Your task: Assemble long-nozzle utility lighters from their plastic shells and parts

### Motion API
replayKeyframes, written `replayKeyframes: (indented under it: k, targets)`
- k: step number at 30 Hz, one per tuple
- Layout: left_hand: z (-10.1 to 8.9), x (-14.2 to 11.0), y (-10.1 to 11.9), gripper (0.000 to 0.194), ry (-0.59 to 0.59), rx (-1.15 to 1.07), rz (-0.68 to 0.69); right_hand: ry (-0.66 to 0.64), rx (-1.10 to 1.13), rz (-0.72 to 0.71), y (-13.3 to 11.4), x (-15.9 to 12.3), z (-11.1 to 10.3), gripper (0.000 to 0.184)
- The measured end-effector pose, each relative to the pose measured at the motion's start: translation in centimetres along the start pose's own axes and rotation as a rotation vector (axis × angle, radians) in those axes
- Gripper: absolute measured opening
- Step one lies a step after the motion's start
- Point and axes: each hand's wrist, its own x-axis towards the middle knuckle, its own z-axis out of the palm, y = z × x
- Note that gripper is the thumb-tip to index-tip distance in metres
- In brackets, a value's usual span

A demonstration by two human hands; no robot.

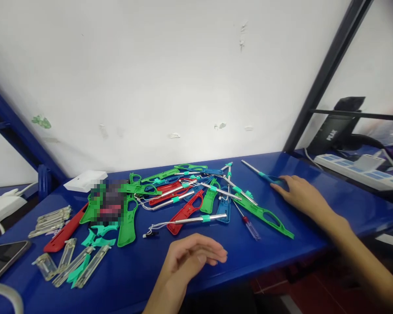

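My right hand (293, 192) is at the right of the blue table, its fingers over the blue handle of a long-nosed lighter (269, 178). The lighter's metal tube points to the back left, and my palm hides part of the handle. My left hand (196, 257) hovers by the front edge with curved fingers, the thumb apart, and nothing visible in it. Between the hands lies a screwdriver (250, 229) with a clear purple handle. Beside it are a green handle half (265, 216), a red handle half (186, 213) and a metal lighter tube (199, 219) with a teal trigger and wires.
Clear fuel tanks (93, 266), teal triggers (98, 235) and a red lighter handle (65, 233) lie at left. A phone (8, 257) rests on the left edge. Behind the pile is a white wall; a power strip (363, 172) stands right of a black post (324, 83).
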Motion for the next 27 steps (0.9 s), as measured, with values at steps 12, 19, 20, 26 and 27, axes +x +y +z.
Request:
replayKeyframes:
  k: [12,19,20,26,27]
  targets:
    - [-0.2,0.3,-0.2,0.026,-0.030,0.085,0.002,0.216,0.045,-0.041,0.4,-0.7,-0.3,0.044]
    - [-0.5,0.2,-0.3,0.027,-0.052,0.106,0.001,0.229,0.163,-0.034,-0.3,-0.8,-1.0,0.042]
    - [-0.5,0.2,-0.4,0.027,-0.054,0.109,0.001,0.219,0.169,-0.038,-0.4,-0.7,-1.0,0.042]
    - [-0.7,0.4,-0.5,0.026,-0.064,0.119,0.017,0.136,0.158,-0.014,-0.1,-0.5,-1.0,0.040]
    - [-0.7,0.4,-0.5,0.027,-0.065,0.121,0.017,0.111,0.154,-0.018,-0.1,-0.6,-0.9,0.040]
